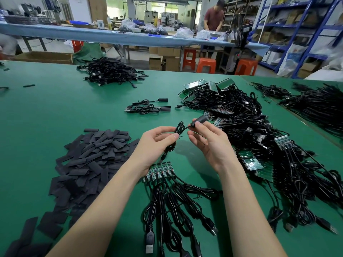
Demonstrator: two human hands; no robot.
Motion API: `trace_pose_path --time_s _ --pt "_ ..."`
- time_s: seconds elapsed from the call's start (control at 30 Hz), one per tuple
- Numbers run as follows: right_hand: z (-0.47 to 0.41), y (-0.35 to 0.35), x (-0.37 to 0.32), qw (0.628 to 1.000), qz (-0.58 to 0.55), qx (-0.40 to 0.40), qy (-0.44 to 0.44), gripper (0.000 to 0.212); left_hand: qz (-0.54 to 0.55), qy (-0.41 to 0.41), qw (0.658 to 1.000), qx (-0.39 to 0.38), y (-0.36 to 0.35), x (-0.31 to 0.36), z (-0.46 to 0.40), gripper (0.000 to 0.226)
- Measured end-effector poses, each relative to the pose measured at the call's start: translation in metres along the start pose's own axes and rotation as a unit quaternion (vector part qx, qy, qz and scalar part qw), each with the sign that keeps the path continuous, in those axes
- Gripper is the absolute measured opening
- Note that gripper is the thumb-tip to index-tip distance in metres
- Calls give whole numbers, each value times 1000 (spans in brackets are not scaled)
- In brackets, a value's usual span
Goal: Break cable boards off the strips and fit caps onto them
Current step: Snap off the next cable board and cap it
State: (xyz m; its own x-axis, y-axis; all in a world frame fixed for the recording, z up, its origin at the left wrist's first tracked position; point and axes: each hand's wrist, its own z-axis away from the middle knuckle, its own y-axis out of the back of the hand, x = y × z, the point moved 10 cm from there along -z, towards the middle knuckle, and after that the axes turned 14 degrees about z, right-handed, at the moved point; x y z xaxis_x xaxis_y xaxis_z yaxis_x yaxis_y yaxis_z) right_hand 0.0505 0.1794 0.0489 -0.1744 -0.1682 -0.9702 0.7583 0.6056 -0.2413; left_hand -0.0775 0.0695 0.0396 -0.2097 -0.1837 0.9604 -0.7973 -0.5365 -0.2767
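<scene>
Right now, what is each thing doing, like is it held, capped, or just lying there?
Left hand: pinches the coiled cable.
Right hand: grips the capped end.
Cap: fitted on the held cable's end.
Strip of boards: lying on the table, unbroken, uncapped, cables attached.
Loose caps: flat, heaped on the left.
Two finished cables: capped, lying apart.
Big cable heap: tangled, boards uncapped.

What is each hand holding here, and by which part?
Both hold one cable. The left hand pinches its coiled cord; the right hand grips the capped end, thumb on the black cap.
</scene>
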Motion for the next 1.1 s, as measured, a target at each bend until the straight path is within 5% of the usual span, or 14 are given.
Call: trace_pose_path --time_s 0.17,0.3,0.6,0.73,1.1 --pt "0 7 0 999 -3 32 2 10 -67 -25 997 -34 -4 6 2 37" --pt "-1 7 4 999 1 29 -16 16 -82 -49 995 -23 -2 10 3 27" --pt "1 -12 39 968 209 -68 -119 29 -139 -119 983 5 11 28 -15 18" --pt "0 -15 48 940 312 -61 -121 23 -236 -152 959 32 17 44 -48 18" --pt "-6 -12 53 948 301 -1 -107 11 -427 -82 890 133 74 53 -146 17"
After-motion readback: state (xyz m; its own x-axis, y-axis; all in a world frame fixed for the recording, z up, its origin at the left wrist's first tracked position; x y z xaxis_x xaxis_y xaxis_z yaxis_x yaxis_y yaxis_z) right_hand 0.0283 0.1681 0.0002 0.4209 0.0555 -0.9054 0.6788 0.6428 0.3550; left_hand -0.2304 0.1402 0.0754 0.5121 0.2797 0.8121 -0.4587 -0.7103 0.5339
